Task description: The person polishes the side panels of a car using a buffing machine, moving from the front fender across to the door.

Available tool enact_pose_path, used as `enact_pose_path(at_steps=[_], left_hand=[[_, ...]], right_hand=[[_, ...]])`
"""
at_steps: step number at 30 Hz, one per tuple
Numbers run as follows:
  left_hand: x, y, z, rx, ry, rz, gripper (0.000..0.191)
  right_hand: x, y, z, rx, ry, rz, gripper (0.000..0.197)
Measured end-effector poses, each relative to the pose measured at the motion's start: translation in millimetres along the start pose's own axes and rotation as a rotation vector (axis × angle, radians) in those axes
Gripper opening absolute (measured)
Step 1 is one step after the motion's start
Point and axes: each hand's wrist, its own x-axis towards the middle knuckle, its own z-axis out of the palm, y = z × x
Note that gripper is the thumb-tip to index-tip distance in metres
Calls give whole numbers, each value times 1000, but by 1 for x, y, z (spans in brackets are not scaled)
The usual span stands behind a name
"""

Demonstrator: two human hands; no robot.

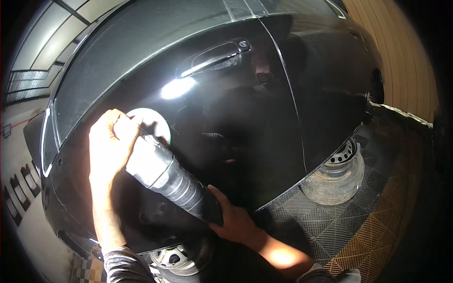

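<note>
A car polisher [177, 185] with a round pale pad [161, 122] rests against, or very close to, the glossy black car door [230, 141]. My left hand [111, 141] is wrapped around the front end of the tool, just beside the pad, under bright light. Lower down, my right hand [233, 219] grips the dark rear end of its body. The door handle [212, 63] lies above and to the right of the pad, with a bright glare patch below it.
Wheels with tires [334, 182] lie on the tiled plastic floor [329, 219] at the lower right. Another wheel rim [173, 260] shows under the car. A side mirror [33, 141] juts out at left; a tan corrugated wall [403, 63] stands at right.
</note>
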Motion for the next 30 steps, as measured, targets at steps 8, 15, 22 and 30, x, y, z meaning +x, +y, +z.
enact_pose_path(at_steps=[8,15,22,30], left_hand=[[24,0,6,33,-78,90,33],[53,15,13,-70,-144,221,32],[59,40,4,-88,-181,184,32],[58,31,10,-45,-182,211,35]], right_hand=[[-3,-6,24,60,145,18,96],[-10,-21,38,149,415,-142,86],[-19,-17,29,85,423,-244,75],[-18,-12,21,156,367,-214,78]])
